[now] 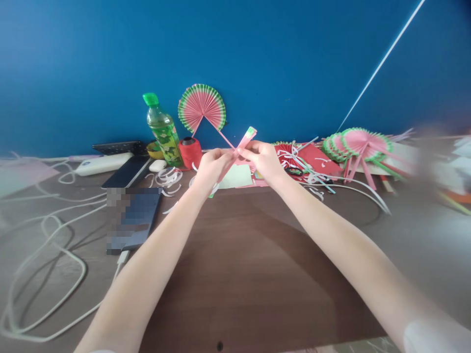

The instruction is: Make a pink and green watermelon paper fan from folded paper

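Note:
Between both hands is a narrow folded strip of pink paper (246,138) with a green-and-white tip, slanting up to the right. My left hand (214,166) pinches its lower end. Higher up, my right hand (260,156) has its thumb and fingers closed on the strip. An opened pleated paper fan (202,105), pink with a green rim, leans on the blue wall behind. One of its pink sticks runs down toward my hands; whether it touches the strip I cannot tell. Beneath the hands lies a pale green paper sheet (237,176).
Left of my hands stand a green-capped bottle (164,135) and a red spool (190,153). A phone (138,220) with a white cable (83,274) lies nearer. At right are several finished fans (366,142), a red sheet (324,162) and white paper strips (301,159).

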Motion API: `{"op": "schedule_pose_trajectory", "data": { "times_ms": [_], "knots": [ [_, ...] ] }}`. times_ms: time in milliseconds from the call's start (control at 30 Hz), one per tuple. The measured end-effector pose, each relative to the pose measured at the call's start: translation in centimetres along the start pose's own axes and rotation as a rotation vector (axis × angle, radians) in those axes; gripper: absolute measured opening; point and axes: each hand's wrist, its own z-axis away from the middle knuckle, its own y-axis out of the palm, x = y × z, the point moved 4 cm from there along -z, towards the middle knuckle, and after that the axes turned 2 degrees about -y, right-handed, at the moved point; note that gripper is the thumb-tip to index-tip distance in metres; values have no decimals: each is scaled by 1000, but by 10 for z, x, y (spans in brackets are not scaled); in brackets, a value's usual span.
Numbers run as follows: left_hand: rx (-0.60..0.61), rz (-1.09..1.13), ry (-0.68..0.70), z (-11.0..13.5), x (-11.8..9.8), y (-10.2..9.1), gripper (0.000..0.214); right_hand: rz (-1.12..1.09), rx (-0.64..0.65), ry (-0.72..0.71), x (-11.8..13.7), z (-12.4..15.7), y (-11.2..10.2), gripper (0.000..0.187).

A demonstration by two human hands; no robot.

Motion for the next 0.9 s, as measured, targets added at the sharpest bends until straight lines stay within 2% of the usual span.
{"op": "schedule_pose_trajectory", "data": {
  "times_ms": [67,133,233,433,567,667,833,900],
  "knots": [
    [31,-5,5,-1,-1,-2,21,-21,-23,19,-4,-3,-5,14],
    [131,-21,1,-1,0,0,28,-64,-28,44,-7,-5,-8,16],
    [233,-54,6,-1,2,2,24,-171,28,102,-12,-6,-5,18],
    [144,-41,-31,1,2,1,14,-240,124,175,-10,-4,2,27],
    [128,-46,-13,3,0,3,18,-201,132,151,-8,-4,2,30],
    [233,-4,-39,2,3,5,23,-137,77,117,-8,-5,-2,30],
    [510,96,-146,3,6,6,39,-165,5,122,-12,-9,-10,25],
    [559,70,-175,4,5,4,40,-179,-11,139,-13,-10,-13,23]
  ]
}}
